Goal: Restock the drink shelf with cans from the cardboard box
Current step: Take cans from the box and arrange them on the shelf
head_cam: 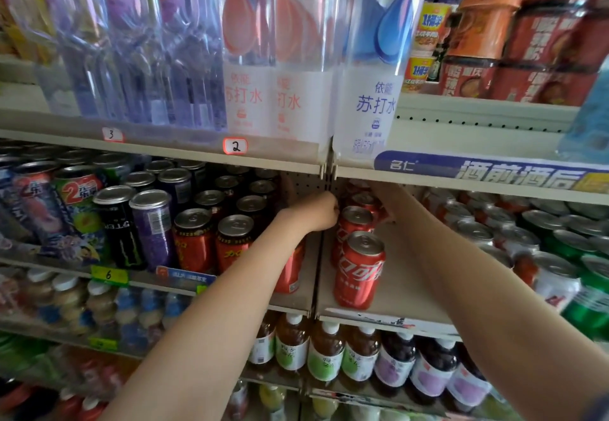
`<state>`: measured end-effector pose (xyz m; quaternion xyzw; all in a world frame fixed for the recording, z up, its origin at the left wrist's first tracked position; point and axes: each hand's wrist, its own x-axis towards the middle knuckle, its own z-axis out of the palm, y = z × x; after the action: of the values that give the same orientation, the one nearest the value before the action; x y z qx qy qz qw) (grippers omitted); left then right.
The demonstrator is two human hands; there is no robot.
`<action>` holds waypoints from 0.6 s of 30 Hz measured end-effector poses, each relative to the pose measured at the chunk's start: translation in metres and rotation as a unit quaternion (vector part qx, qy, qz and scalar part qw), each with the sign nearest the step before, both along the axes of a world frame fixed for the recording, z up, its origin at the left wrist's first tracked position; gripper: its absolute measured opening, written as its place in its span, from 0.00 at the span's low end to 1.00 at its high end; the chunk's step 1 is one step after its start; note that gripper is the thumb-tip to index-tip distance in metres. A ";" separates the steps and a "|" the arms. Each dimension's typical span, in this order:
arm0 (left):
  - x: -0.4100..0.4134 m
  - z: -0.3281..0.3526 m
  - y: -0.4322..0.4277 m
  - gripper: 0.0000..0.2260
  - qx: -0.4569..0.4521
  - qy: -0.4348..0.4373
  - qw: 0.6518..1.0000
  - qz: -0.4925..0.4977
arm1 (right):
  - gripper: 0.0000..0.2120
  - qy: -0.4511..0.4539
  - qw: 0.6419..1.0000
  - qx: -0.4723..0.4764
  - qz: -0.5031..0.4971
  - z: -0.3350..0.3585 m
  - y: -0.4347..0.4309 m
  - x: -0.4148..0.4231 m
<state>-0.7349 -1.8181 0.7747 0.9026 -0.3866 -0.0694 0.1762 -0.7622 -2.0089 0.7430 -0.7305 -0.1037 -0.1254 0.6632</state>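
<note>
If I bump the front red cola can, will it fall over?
Probably not easily: the red cola can stands upright on the flat shelf. Its top looks sealed, so it is likely full and heavy for its size. Once tipped, its round side would probably roll.

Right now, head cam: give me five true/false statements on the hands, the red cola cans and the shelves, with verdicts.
1. The left hand and right hand both reach in at the can shelf. True.
2. The front red cola can lies on its side. False: it stands upright near the shelf's front edge.
3. Water bottles stand on the shelf above the cans. True.
4. The shelf below the cans holds more cans. False: it holds capped bottles.
5. The handwritten tag under the water bottles reads 2. True.
</note>
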 end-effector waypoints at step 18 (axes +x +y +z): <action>0.012 -0.011 -0.021 0.19 -0.009 0.052 0.998 -0.023 | 0.27 0.276 0.944 0.067 -0.170 -0.011 0.031 -0.018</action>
<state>-0.7231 -1.8394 0.7637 0.8870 -0.3982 -0.1164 0.2027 -0.7799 -1.9781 0.7324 -0.6970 0.2173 -0.0366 0.6824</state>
